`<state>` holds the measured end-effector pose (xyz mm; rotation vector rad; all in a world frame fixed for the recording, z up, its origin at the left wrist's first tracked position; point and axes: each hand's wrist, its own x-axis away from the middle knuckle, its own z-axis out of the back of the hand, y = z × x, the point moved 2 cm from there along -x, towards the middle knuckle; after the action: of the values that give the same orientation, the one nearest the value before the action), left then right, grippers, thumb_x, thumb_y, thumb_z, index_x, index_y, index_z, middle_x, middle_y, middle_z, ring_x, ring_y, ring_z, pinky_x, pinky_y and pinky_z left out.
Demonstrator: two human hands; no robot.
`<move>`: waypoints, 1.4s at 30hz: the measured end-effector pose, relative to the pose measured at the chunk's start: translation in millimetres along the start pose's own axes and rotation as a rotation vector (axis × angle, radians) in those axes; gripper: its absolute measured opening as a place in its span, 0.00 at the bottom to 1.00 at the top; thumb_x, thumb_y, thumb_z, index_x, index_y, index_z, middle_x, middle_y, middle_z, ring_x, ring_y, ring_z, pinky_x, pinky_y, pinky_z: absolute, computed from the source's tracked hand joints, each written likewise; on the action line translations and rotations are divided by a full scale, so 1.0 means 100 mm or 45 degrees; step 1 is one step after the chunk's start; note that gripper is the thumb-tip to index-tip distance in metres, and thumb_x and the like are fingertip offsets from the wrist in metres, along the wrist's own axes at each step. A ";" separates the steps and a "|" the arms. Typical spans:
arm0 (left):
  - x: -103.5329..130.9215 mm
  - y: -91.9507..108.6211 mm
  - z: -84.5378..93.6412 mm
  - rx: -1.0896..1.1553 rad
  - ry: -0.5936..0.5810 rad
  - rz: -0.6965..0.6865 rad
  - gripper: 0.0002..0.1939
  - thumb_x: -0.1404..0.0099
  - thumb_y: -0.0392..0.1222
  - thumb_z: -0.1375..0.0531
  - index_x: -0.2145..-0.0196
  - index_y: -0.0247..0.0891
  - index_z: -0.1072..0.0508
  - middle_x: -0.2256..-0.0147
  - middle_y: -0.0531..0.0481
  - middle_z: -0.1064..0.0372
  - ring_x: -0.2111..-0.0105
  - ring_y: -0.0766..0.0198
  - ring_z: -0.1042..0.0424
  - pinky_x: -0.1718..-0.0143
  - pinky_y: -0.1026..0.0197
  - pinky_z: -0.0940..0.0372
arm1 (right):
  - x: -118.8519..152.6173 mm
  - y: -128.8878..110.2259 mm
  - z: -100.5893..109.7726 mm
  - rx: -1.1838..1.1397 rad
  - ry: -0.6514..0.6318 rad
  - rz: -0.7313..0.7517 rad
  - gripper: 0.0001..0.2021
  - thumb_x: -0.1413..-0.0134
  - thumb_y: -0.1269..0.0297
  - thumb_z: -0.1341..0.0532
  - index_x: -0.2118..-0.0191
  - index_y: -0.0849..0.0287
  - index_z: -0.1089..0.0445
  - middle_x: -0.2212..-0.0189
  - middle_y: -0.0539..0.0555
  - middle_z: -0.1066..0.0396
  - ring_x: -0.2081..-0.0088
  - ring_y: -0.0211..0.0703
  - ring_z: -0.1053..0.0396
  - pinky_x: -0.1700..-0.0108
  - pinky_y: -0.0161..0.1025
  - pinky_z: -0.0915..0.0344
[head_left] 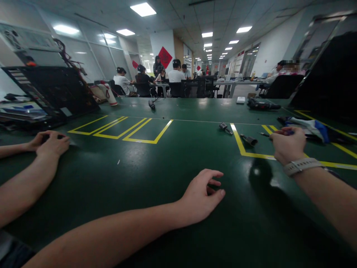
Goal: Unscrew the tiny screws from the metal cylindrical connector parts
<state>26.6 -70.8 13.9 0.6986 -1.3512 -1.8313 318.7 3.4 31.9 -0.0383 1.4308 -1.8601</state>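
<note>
My left hand (201, 199) rests low over the green tabletop, fingers loosely apart with nothing between them. Farther right, my right hand (288, 145), with a light band on its wrist, is closed in a pinch. A small dark purple piece (289, 132) shows at its fingers; most of it is hidden. Just left of those fingers a thin metal tip (264, 134) points left, and I cannot tell whether it belongs to the held piece. Nearby lie a dark cone-shaped socket with a shank (249, 140) and a black chuck-like part with a shaft (225, 128).
Yellow tape outlines (139, 141) mark the green table (167, 167). A co-worker's hands (52, 145) are together at the left. Farther back lie a black power tool (263, 105), a white box (240, 100) and a small dark tool (151, 104). A blue-and-white item (320, 130) is beyond my right hand.
</note>
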 end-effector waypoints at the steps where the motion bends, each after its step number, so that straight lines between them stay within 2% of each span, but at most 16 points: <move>1: 0.00 0.00 0.01 -0.001 0.000 0.005 0.21 0.41 0.35 0.41 0.49 0.38 0.34 0.51 0.41 0.36 0.53 0.56 0.32 0.59 0.55 0.32 | -0.07 0.09 -0.05 -0.009 0.011 -0.073 0.14 0.38 0.61 0.48 0.52 0.61 0.34 0.55 0.54 0.33 0.58 0.45 0.31 0.60 0.43 0.32; 2: 0.00 0.00 0.01 0.000 -0.003 0.008 0.21 0.41 0.35 0.41 0.49 0.38 0.34 0.51 0.41 0.36 0.54 0.56 0.32 0.60 0.56 0.32 | -0.11 0.17 -0.08 -0.013 0.002 -0.133 0.16 0.36 0.61 0.52 0.52 0.64 0.33 0.55 0.53 0.33 0.56 0.49 0.32 0.59 0.45 0.33; 5: -0.01 0.00 0.03 0.006 -0.024 0.009 0.20 0.41 0.34 0.42 0.49 0.37 0.35 0.51 0.41 0.36 0.54 0.57 0.32 0.59 0.55 0.32 | -0.16 0.36 -0.17 0.006 -0.029 -0.265 0.17 0.36 0.59 0.53 0.53 0.63 0.32 0.54 0.53 0.33 0.55 0.50 0.32 0.58 0.45 0.34; 9: -0.03 -0.03 0.02 -0.011 -0.044 0.040 0.20 0.40 0.35 0.42 0.49 0.36 0.35 0.50 0.40 0.37 0.54 0.58 0.32 0.59 0.56 0.33 | -0.15 0.49 -0.25 0.155 0.001 -0.341 0.14 0.40 0.61 0.45 0.51 0.61 0.35 0.53 0.55 0.33 0.56 0.47 0.32 0.57 0.47 0.33; 12: -0.04 -0.04 0.01 -0.016 -0.034 0.039 0.20 0.40 0.35 0.42 0.50 0.35 0.35 0.50 0.40 0.37 0.54 0.58 0.32 0.59 0.56 0.33 | -0.16 0.45 -0.27 0.278 0.065 -0.327 0.16 0.43 0.62 0.41 0.49 0.59 0.36 0.52 0.57 0.34 0.56 0.46 0.32 0.57 0.48 0.33; 16: -0.04 -0.04 0.02 -0.019 -0.036 0.055 0.19 0.39 0.36 0.42 0.49 0.36 0.35 0.51 0.42 0.36 0.54 0.59 0.33 0.58 0.56 0.33 | -0.22 0.21 -0.32 0.381 0.074 -0.165 0.16 0.42 0.62 0.42 0.49 0.59 0.37 0.50 0.57 0.35 0.55 0.47 0.33 0.56 0.49 0.33; 19: -0.05 -0.06 0.01 -0.011 -0.024 0.072 0.19 0.40 0.36 0.42 0.50 0.37 0.35 0.52 0.43 0.36 0.54 0.60 0.33 0.58 0.56 0.34 | -0.24 -0.02 -0.53 0.432 -0.104 -0.024 0.15 0.42 0.62 0.43 0.50 0.60 0.36 0.51 0.57 0.34 0.56 0.46 0.32 0.56 0.48 0.33; 23: -0.08 -0.11 0.00 0.005 0.008 0.055 0.18 0.40 0.36 0.42 0.51 0.37 0.34 0.53 0.43 0.35 0.55 0.60 0.33 0.57 0.55 0.34 | -0.19 -0.24 -1.03 0.512 -0.426 0.118 0.15 0.42 0.62 0.42 0.50 0.61 0.36 0.52 0.57 0.34 0.56 0.46 0.32 0.57 0.48 0.33; 27: -0.12 -0.15 0.00 0.066 -0.005 0.072 0.18 0.41 0.34 0.43 0.52 0.36 0.34 0.54 0.42 0.35 0.56 0.59 0.32 0.59 0.54 0.33 | -0.12 -0.35 -1.44 0.605 -0.576 0.142 0.16 0.42 0.62 0.42 0.50 0.62 0.36 0.52 0.58 0.34 0.56 0.46 0.32 0.56 0.48 0.33; 30: -0.16 -0.17 0.03 0.248 -0.047 0.134 0.17 0.39 0.34 0.44 0.51 0.37 0.35 0.53 0.41 0.36 0.58 0.59 0.31 0.63 0.55 0.31 | -0.10 -0.39 -1.55 0.626 -0.642 0.165 0.16 0.42 0.62 0.42 0.50 0.61 0.36 0.51 0.58 0.34 0.55 0.46 0.32 0.56 0.48 0.33; 33: -0.22 -0.17 0.12 0.385 -0.011 0.157 0.16 0.38 0.33 0.45 0.52 0.36 0.35 0.54 0.42 0.36 0.60 0.60 0.31 0.67 0.58 0.31 | -0.06 -0.39 -1.50 0.579 -0.704 0.225 0.16 0.42 0.62 0.42 0.50 0.60 0.36 0.51 0.57 0.34 0.56 0.46 0.32 0.56 0.48 0.33; 36: -0.32 -0.19 0.27 0.407 0.173 0.143 0.13 0.37 0.33 0.45 0.54 0.34 0.33 0.58 0.43 0.35 0.62 0.62 0.31 0.68 0.60 0.32 | 0.15 -0.38 -1.30 0.462 -0.743 0.298 0.14 0.42 0.62 0.42 0.52 0.60 0.35 0.53 0.56 0.33 0.57 0.45 0.32 0.57 0.47 0.33; 39: -0.41 -0.24 0.39 0.473 0.388 0.158 0.13 0.37 0.36 0.44 0.54 0.33 0.33 0.58 0.43 0.34 0.61 0.61 0.31 0.62 0.57 0.33 | 0.56 -0.38 -0.99 0.283 -0.772 0.349 0.05 0.46 0.67 0.41 0.63 0.61 0.33 0.65 0.53 0.30 0.64 0.42 0.31 0.61 0.42 0.33; 42: -0.45 -0.26 0.40 0.433 0.384 0.059 0.21 0.42 0.41 0.38 0.51 0.34 0.33 0.54 0.42 0.34 0.55 0.58 0.33 0.53 0.54 0.36 | 1.07 -0.43 -0.60 0.090 -0.866 0.380 0.03 0.47 0.66 0.41 0.68 0.57 0.37 0.70 0.50 0.31 0.70 0.39 0.32 0.69 0.35 0.34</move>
<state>15.3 -8.1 1.1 1.0639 -1.4706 -1.4035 192.3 -7.2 1.7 -0.3666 0.8431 -1.4485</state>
